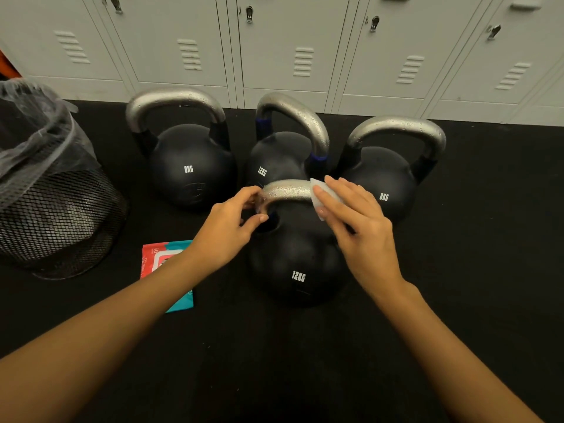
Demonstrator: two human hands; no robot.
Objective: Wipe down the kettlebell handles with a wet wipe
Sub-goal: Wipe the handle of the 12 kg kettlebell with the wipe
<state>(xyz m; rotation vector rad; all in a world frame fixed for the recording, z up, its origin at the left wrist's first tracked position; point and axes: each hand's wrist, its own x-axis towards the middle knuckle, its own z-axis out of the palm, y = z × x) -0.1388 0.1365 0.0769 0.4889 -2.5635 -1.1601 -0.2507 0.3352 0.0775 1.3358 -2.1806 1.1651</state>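
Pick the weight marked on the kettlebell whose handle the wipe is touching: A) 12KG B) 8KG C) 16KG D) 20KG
A: the right hand presses the wet wipe on the handle of the nearest kettlebell, whose body reads 12KG.

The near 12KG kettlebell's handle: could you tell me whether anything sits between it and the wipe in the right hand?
Nothing visible does. The right hand already presses the wet wipe against the handle; the left hand touches its other end.
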